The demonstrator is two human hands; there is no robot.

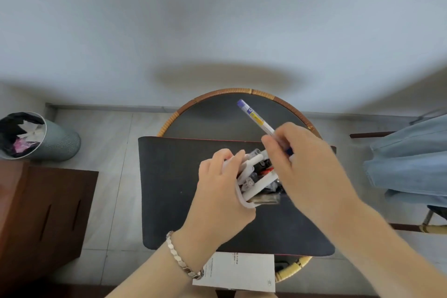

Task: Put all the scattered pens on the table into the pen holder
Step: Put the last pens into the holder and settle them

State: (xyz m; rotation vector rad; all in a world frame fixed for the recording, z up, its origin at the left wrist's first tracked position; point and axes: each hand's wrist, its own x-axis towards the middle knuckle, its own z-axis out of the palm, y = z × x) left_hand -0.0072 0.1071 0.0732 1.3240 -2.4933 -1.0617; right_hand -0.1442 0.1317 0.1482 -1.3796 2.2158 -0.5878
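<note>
Here, on a dark mat [169,189] over a round table [242,91], the left hand [219,191] grips the side of a white pen holder [244,201] crammed with pens, while the right hand [304,164] pinches a purple-capped pen [255,116], tilted, just above it.

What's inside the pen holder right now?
The white pen holder, gripped by the left hand, holds a crowded bunch of white, clear and black pens. The right hand, holding a purple-capped white pen, covers its right side.
</note>
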